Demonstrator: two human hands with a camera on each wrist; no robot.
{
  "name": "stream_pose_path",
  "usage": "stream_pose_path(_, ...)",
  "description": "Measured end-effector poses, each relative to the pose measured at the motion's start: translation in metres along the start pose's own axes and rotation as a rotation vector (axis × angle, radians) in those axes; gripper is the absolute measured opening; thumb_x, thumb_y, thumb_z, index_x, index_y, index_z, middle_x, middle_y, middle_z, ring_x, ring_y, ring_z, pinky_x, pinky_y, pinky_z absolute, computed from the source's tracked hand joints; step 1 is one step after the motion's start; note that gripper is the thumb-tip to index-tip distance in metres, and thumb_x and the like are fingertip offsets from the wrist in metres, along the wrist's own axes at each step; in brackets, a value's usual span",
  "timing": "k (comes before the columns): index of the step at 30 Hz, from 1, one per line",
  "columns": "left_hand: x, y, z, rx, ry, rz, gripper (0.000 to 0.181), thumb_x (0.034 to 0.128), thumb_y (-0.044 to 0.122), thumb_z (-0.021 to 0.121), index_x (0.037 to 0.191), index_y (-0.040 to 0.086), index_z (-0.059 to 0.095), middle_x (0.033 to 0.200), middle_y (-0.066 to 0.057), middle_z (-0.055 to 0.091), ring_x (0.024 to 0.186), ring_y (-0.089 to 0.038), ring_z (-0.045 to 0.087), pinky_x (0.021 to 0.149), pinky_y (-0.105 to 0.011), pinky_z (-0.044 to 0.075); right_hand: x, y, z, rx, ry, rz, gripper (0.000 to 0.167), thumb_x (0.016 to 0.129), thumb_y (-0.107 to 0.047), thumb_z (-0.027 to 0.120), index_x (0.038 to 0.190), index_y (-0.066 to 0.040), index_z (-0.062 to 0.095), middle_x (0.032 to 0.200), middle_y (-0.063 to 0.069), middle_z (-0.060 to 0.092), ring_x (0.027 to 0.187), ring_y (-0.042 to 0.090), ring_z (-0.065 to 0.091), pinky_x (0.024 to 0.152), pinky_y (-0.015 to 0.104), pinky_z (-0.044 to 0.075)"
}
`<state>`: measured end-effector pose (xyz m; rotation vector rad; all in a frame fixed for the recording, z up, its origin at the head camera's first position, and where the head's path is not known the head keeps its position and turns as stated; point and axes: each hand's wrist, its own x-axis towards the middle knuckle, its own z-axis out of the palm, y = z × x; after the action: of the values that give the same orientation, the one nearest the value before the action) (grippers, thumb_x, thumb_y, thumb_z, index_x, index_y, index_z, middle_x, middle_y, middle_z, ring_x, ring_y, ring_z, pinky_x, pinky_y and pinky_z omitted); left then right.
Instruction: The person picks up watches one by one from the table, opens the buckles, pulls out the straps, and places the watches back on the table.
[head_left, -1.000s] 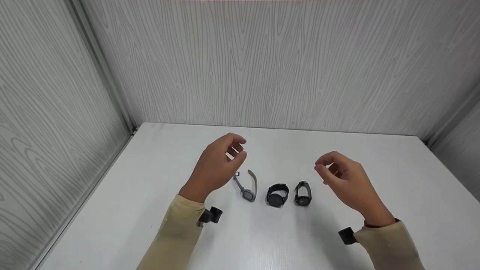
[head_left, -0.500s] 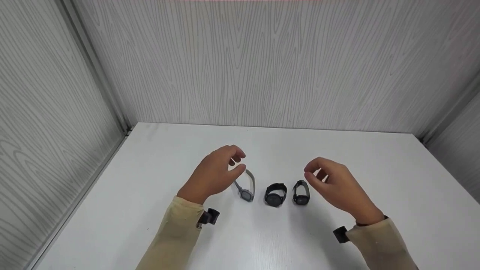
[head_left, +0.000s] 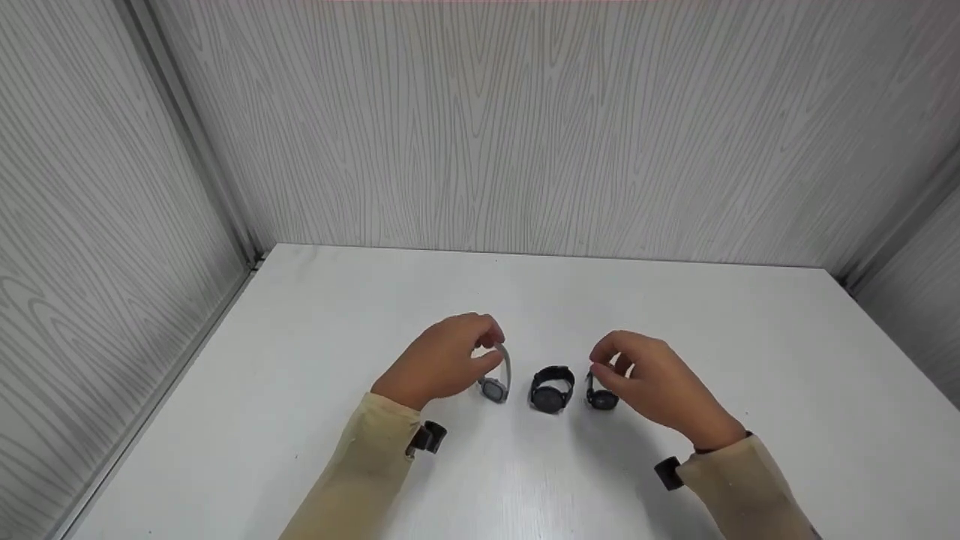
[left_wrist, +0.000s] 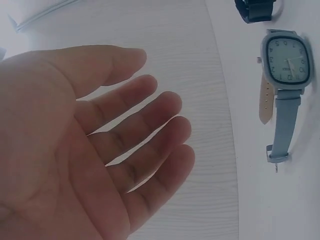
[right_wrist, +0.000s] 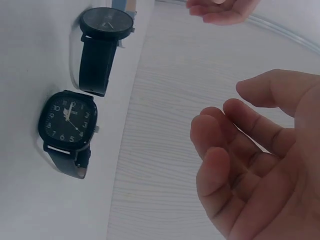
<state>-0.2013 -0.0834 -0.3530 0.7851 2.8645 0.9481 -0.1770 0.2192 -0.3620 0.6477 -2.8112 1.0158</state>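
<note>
Three wristwatches lie in a row on the white table. The left one is a grey-blue watch (head_left: 493, 389) with a rounded-square case and an unfastened strap, its dial plain in the left wrist view (left_wrist: 288, 60). In the middle is a round black watch (head_left: 550, 400). At the right lies a black rounded-square watch (head_left: 602, 400), its strap partly hidden in the head view. My left hand (head_left: 450, 356) hovers above the grey-blue watch, fingers loosely bent and holding nothing. Over the right watch hangs my right hand (head_left: 649, 382), also loosely bent, with nothing between thumb and fingers.
The white table (head_left: 360, 300) reaches back to a wood-grain panel wall (head_left: 480, 135). Another panel (head_left: 90, 225) stands along the left side. A small black wrist camera (head_left: 427, 437) sits at the left sleeve, and another camera (head_left: 668, 473) at the right sleeve.
Both hands have come down toward the watches. The right hand has also moved left, from beside the right watch to over it. The watches lie as before.
</note>
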Motion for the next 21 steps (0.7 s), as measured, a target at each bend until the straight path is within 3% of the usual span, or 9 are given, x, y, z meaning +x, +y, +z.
stream_pose_path(9, -0.003, 0.006, 0.001, 0.065, -0.098, -0.057, 0.022, 0.1017, 0.026, 0.064, 0.119, 0.014, 0.07, 0.11, -0.001, 0.067, 0.104, -0.02, 0.062, 0.093, -0.042, 0.051, 0.009, 0.016, 0.026, -0.06, -0.108, -0.073, 0.017, 0.095, -0.005, 0.071, 0.111, -0.01, 0.075, 0.095, -0.008, 0.068, 0.084, 0.01, 0.06, 0.074, 0.03, 0.051)
stream_pose_path(21, -0.003, 0.007, 0.001, 0.092, -0.095, -0.06, 0.024, 0.1014, 0.027, 0.065, 0.119, 0.013, 0.07, 0.11, -0.001, 0.068, 0.103, -0.02, 0.063, 0.093, -0.041, 0.051, 0.013, 0.027, 0.038, -0.162, -0.123, -0.191, 0.02, 0.091, 0.0, 0.072, 0.105, -0.013, 0.078, 0.085, -0.012, 0.061, 0.076, 0.006, 0.055, 0.068, 0.026, 0.049)
